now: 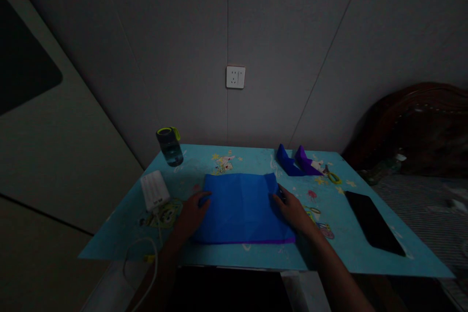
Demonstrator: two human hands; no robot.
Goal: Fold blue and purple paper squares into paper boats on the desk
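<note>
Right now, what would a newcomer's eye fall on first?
Probably the bright-blue paper sheet, over the pale-blue table, between the left hand and right hand. Then perhaps the dark-blue folded paper boat and purple folded paper boat, beyond the sheet's far right corner.

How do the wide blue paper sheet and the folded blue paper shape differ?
The wide blue paper sheet lies spread out; the folded blue paper shape rises to a point. The sheet is larger than the shape. The left hand and right hand touch the sheet, but not the shape. Both are blue.

Dim, underexposed; soft shadows around blue paper (241,209); corners darkest; wide-angle stretch toward edges
</note>
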